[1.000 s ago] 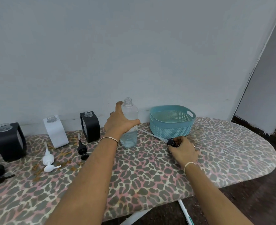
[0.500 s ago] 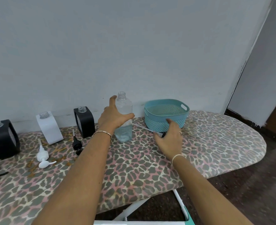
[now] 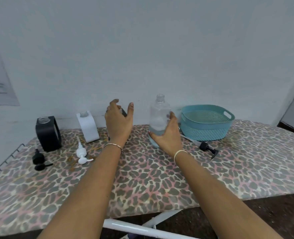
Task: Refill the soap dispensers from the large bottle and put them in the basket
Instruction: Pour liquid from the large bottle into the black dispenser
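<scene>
Left of the basket point(image 3: 205, 132), the right hand point(image 3: 167, 136) grasps the uncapped large bottle point(image 3: 160, 114), which could spill if jolted; left hand point(image 3: 118, 122) spread, empty

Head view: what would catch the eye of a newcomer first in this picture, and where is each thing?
First the leopard-print board, which fills the lower half of the picture. Toward its back edge the right hand grips the uncapped clear bottle, and the left hand hovers open just left of it. The teal basket stands to the right of the bottle, near the wall.
</scene>
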